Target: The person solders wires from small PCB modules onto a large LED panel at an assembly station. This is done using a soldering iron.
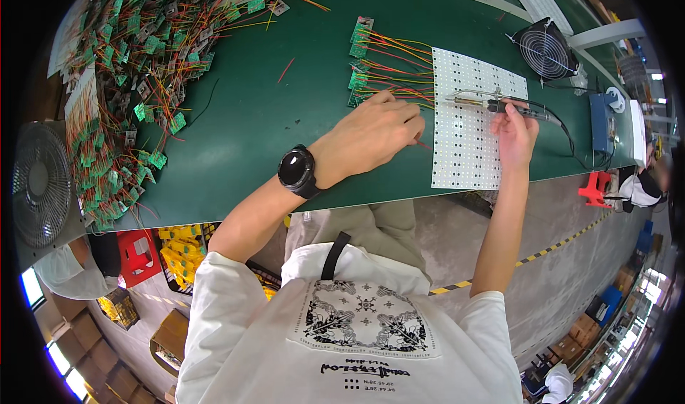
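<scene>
Green worktop, wired circuit-board heap well left of left hand. Left hand curled, can't tell if holding anything; row of wired boards just beyond it; right hand grips soldering iron over white dotted panel.

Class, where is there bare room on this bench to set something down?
Mostly bare green benchtop lies between the heap of wired boards and the left hand, with a loose red wire farther back. A smaller patch lies beyond the white panel, left of the black fan. Crowded: the heap, and the panel under the right hand.
</scene>
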`<state>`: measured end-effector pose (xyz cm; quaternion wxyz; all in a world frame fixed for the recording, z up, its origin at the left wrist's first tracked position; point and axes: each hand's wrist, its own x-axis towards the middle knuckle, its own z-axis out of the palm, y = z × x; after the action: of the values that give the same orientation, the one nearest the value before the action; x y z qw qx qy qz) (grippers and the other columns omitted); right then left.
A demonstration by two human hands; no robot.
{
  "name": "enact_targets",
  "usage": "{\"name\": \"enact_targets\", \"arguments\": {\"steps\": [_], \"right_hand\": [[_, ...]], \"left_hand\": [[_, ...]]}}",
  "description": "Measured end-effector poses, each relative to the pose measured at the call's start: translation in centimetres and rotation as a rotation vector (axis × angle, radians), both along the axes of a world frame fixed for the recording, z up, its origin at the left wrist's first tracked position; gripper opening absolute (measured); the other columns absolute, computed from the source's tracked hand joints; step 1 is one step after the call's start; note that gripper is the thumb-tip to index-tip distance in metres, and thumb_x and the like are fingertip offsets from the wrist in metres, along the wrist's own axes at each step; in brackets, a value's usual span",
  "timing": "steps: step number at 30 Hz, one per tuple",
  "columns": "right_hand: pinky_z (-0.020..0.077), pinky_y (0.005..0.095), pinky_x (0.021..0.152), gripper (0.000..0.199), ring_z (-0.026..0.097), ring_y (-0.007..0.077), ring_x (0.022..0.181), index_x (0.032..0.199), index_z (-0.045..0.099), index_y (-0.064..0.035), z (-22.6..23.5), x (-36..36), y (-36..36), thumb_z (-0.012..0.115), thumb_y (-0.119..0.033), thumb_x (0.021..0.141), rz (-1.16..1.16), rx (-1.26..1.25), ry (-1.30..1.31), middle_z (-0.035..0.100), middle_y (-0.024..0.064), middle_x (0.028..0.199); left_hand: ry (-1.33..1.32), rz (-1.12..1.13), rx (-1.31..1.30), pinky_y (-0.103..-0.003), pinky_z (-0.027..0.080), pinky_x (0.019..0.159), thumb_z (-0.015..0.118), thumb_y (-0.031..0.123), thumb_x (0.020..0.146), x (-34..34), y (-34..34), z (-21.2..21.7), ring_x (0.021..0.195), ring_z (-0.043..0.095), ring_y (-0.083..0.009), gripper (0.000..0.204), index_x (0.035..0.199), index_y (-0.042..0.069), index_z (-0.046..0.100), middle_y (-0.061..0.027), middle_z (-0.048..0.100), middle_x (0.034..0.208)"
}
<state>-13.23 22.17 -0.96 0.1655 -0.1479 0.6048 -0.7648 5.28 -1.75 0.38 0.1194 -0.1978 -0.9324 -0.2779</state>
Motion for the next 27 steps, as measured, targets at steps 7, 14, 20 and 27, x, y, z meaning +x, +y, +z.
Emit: {"name": "enact_targets", "arguments": {"steps": [7,14,20,27], "right_hand": [[0.0416,0.0291,0.049,0.02,0.056,0.0184,0.052,0.098,0.061,0.0087,0.0,0.6,0.1,0.062,-0.008,0.087,0.015,-0.019,0.102,0.062,0.0126,0.07],[0.0438,0.0305,0.05,0.02,0.057,0.0192,0.053,0.098,0.06,0.0098,-0.2,0.4,0.5,0.062,-0.006,0.086,0.056,-0.011,0.137,0.063,0.0146,0.075],[0.0439,0.0303,0.05,0.02,0.058,0.0191,0.054,0.098,0.061,0.0092,-0.1,0.4,0.5,0.063,-0.006,0.086,0.108,0.076,0.145,0.063,0.0133,0.07],[0.044,0.03,0.051,0.018,0.058,0.0191,0.054,0.097,0.061,0.0088,-0.1,0.3,0.4,0.063,-0.004,0.085,0.122,0.082,0.137,0.063,0.0129,0.07]], "left_hand": [[0.215,0.34,0.104,-0.037,0.048,0.069,0.066,0.008,0.082,-1.1,2.3,-1.0,0.08,0.059,-0.0275,0.012,0.087,0.002,0.056,-0.0092,0.058,0.082],[0.217,0.393,0.21,-0.039,0.052,0.065,0.066,0.004,0.081,-1.0,2.2,-1.2,0.075,0.061,-0.03,0.008,0.087,0.002,0.062,-0.0105,0.06,0.083],[0.222,0.433,0.178,-0.038,0.052,0.063,0.067,0.004,0.08,-1.3,2.2,-1.6,0.075,0.061,-0.0293,0.008,0.086,0.001,0.062,-0.0096,0.06,0.083],[0.22,0.438,0.174,-0.038,0.052,0.062,0.067,0.003,0.079,-1.2,2.2,-1.7,0.073,0.061,-0.0291,0.009,0.085,0.001,0.062,-0.0093,0.059,0.083]]}}
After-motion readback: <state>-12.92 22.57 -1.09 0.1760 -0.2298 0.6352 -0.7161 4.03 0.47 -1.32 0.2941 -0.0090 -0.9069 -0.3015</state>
